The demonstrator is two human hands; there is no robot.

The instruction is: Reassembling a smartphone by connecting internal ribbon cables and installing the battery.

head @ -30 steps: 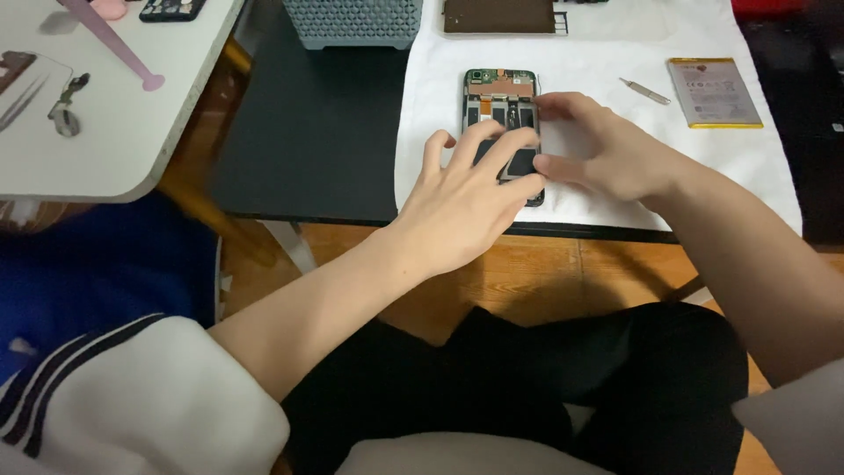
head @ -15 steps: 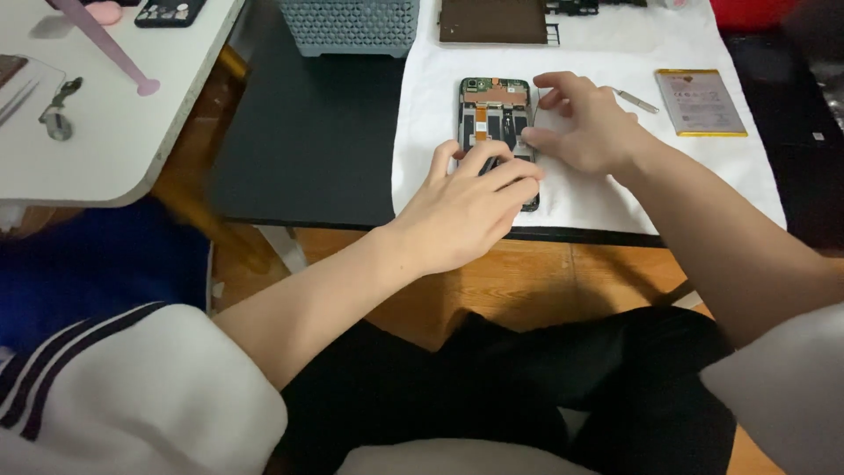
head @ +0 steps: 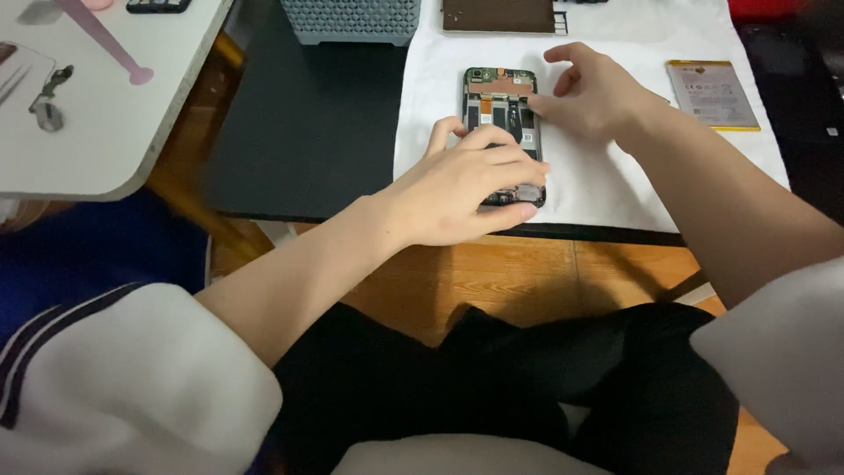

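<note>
Head view: my left hand [head: 466, 180] lies spread over the lower half of the opened black phone with exposed circuit boards [head: 499, 97]; my right hand's [head: 598, 92] fingertips press its upper right edge, on the white desk mat [head: 598, 176].

The light is soft and even, and it makes the white cloth [head: 615, 167] very bright, almost washed out near its top edge, while the black table [head: 308, 132] and the dark trousers [head: 492, 387] lose nearly all detail. Shadows are weak: only a thin, soft one lies under the left hand [head: 466, 185] and under the right hand [head: 598, 92], so I cannot tell from which side the light comes. The opened phone [head: 501, 97] is fairly sharp, but the white sleeve [head: 123, 387] close to the camera is soft, and the picture has slight grain in the dark parts.
</note>
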